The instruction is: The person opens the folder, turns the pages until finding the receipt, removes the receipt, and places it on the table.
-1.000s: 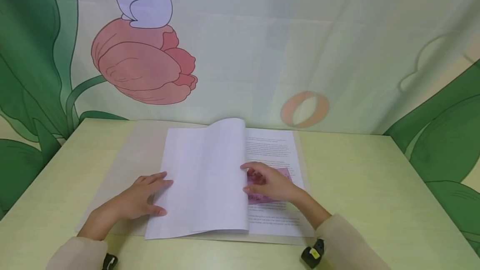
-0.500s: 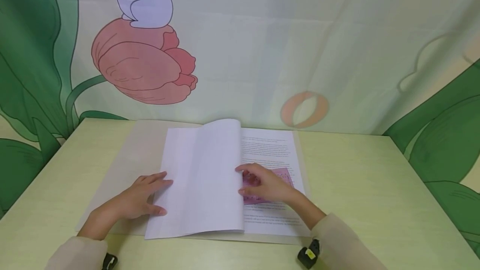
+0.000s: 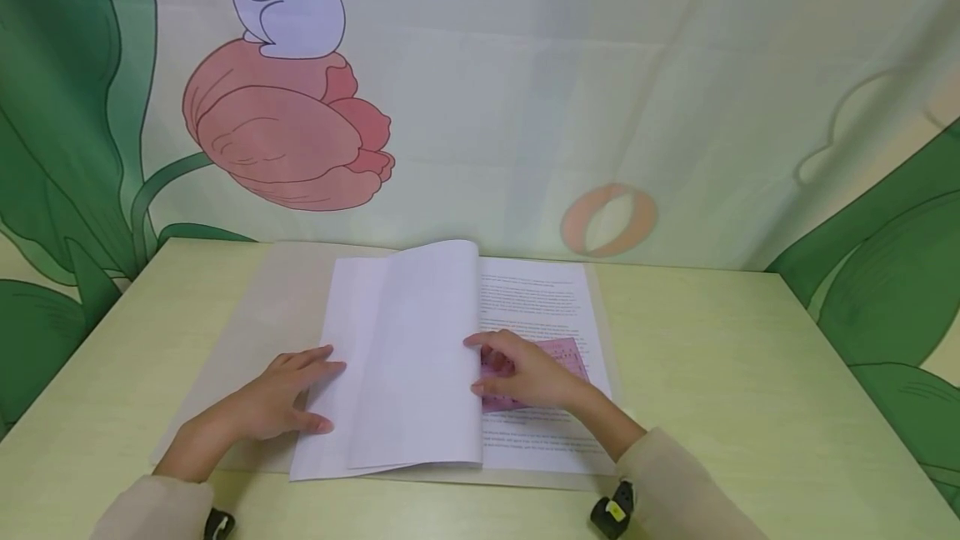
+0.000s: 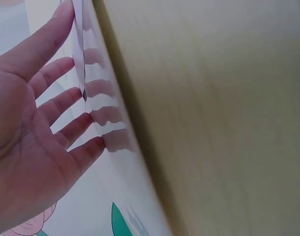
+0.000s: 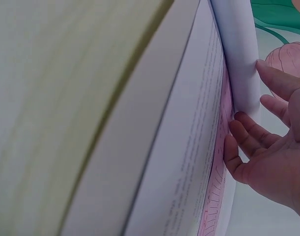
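Observation:
A white paper sheet (image 3: 420, 357), blank on the side that shows, bends back over itself to the left, with a rounded fold along its right side. My left hand (image 3: 277, 394) rests on its left edge, fingers spread and fairly straight, as the left wrist view also shows. The index fingertip and thumb of my right hand (image 3: 528, 369) touch the fold, apart from each other; the other fingers bend loosely beside it. Under that hand, a flat pink rectangle with small dark marks (image 3: 566, 352) lies on a printed page (image 3: 532, 298), partly covered by the fold.
A pale grey sheet (image 3: 277, 298) lies under the papers and reaches out to their left. The light wooden table (image 3: 712, 373) extends right of the papers. Behind it hangs a printed curtain (image 3: 480, 107) with a rabbit and flower.
My right hand has moved a little left, and the fold with it, so the flap reaches farther left. More of the printed page and pink rectangle shows. My left hand stays put.

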Available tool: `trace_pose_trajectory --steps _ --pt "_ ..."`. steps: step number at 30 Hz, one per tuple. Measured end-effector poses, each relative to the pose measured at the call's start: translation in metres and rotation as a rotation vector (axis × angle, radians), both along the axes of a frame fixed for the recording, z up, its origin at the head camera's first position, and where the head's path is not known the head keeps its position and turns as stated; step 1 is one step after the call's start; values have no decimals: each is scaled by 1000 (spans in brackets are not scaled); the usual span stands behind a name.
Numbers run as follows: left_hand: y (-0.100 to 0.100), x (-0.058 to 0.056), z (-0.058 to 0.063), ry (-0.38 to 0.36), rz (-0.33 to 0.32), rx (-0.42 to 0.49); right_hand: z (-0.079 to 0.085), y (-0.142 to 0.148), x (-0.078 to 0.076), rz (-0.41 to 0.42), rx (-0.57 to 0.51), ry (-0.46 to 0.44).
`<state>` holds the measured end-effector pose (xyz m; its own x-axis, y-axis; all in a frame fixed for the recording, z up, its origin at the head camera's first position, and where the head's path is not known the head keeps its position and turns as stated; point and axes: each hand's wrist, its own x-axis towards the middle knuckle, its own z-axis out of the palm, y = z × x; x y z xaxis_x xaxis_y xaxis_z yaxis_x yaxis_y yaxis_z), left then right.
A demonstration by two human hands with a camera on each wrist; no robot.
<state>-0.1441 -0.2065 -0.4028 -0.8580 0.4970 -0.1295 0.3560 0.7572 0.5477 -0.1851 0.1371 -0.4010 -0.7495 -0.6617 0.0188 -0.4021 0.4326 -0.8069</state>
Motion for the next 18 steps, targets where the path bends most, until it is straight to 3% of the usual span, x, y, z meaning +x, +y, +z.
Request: trace_pose_trajectory --steps 9,18 --pt "2 -1 -1 17 -7 51 -2 -4 0 18 9 20" --pt "9 1 1 21 50 70 -3 -9 0 32 21 8"
